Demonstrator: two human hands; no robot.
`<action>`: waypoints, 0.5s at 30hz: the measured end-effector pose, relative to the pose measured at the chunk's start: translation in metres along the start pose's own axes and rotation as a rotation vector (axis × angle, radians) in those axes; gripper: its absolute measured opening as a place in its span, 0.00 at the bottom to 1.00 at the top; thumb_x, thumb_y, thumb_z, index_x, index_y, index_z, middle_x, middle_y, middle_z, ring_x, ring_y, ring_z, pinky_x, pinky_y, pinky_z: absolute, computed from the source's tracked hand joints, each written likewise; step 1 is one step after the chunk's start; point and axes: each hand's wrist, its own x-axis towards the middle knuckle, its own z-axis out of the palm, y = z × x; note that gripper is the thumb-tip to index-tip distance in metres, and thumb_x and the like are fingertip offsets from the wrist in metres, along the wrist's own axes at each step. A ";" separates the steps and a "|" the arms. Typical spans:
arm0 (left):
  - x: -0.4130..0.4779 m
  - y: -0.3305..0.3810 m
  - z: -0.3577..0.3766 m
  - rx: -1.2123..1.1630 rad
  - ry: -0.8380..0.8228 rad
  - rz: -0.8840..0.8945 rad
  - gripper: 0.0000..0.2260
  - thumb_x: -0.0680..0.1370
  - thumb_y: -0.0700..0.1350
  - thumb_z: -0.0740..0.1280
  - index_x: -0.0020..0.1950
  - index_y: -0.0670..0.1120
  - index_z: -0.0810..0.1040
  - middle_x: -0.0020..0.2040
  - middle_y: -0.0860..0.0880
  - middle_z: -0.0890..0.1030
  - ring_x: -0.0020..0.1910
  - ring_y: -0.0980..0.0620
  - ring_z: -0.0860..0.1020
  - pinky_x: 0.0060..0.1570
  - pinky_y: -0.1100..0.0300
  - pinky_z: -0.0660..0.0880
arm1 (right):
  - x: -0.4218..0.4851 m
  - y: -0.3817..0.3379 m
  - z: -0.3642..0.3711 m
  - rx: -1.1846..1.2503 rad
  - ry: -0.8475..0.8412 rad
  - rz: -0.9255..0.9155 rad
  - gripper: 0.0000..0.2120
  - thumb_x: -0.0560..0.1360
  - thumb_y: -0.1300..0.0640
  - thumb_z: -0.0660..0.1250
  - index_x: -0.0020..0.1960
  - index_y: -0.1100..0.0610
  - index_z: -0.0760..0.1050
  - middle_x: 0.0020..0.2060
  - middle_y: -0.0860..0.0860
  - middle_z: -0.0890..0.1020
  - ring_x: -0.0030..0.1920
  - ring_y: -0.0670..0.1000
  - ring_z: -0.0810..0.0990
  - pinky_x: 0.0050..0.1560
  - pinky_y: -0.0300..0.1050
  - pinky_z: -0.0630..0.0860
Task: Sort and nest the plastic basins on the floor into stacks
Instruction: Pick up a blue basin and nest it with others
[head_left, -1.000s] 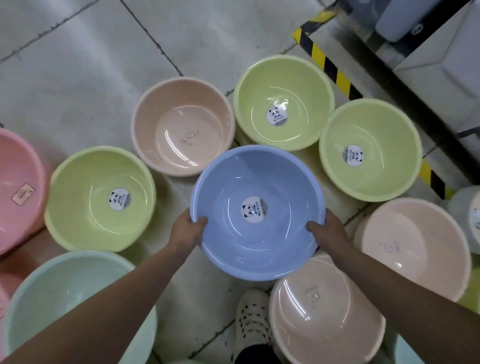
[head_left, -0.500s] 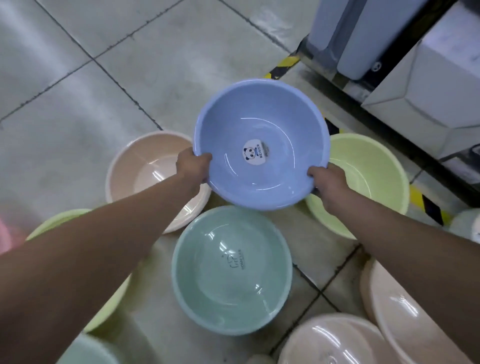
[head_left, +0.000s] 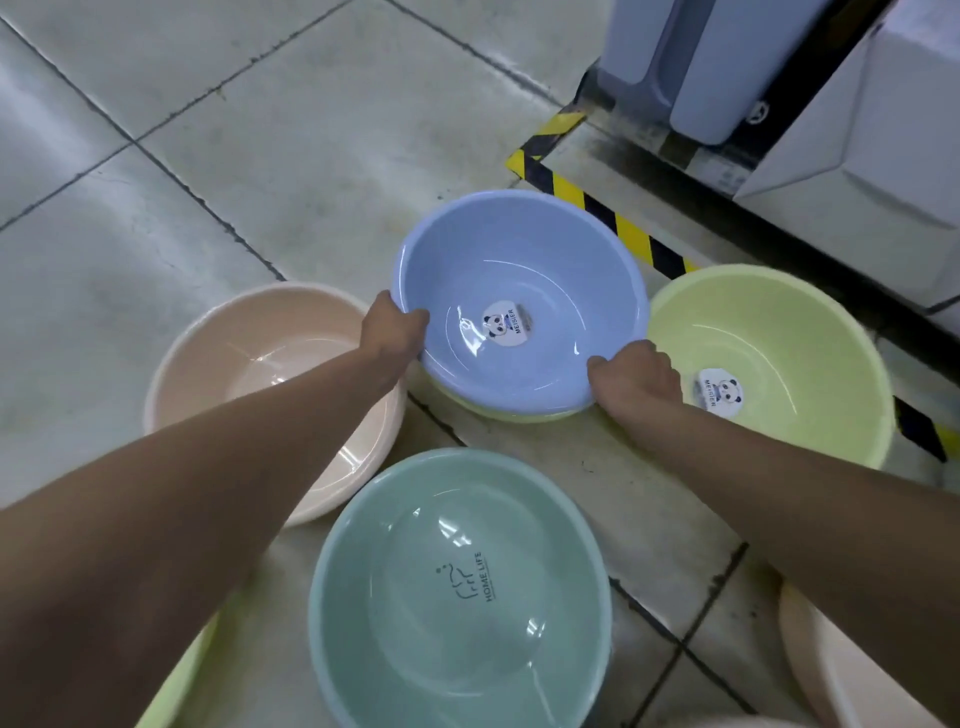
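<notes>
Lowering is pretty much finishing up: half a second ago the blue basin (head_left: 524, 260) was hanging in mid-air, and now it's sitting down inside a lime-green basin (head_left: 519, 417) whose rim is just peeking out under its near edge. The left hand (head_left: 394, 328) is still curling round the left rim and the right hand (head_left: 637, 375) is gripping the near-right rim, so nobody's letting go yet. I'm guessing the sorting is going by type rather than colour, since the second lime-green basin (head_left: 789, 322) just beside it is wearing the same panda sticker, while the teal basin (head_left: 457, 623) and peach basin (head_left: 244, 358) are waiting unstacked.
</notes>
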 end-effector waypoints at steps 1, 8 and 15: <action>0.002 -0.001 0.002 0.012 -0.020 0.002 0.24 0.65 0.45 0.61 0.60 0.40 0.77 0.46 0.42 0.80 0.37 0.44 0.78 0.31 0.61 0.72 | 0.000 0.001 0.006 0.028 -0.020 0.030 0.25 0.77 0.52 0.65 0.69 0.63 0.65 0.63 0.59 0.76 0.61 0.63 0.77 0.50 0.46 0.68; 0.016 -0.021 0.020 -0.089 -0.041 -0.104 0.16 0.65 0.37 0.66 0.51 0.33 0.77 0.37 0.41 0.76 0.33 0.44 0.76 0.32 0.57 0.75 | 0.010 0.017 0.022 0.707 -0.169 0.216 0.13 0.72 0.65 0.65 0.55 0.59 0.77 0.46 0.54 0.80 0.37 0.57 0.77 0.30 0.44 0.76; -0.012 0.000 0.027 -0.353 0.119 0.067 0.12 0.65 0.40 0.66 0.46 0.45 0.69 0.38 0.49 0.70 0.34 0.51 0.68 0.29 0.60 0.65 | 0.000 0.020 -0.011 0.890 -0.104 0.107 0.10 0.69 0.65 0.62 0.47 0.52 0.72 0.40 0.50 0.76 0.30 0.52 0.66 0.22 0.36 0.61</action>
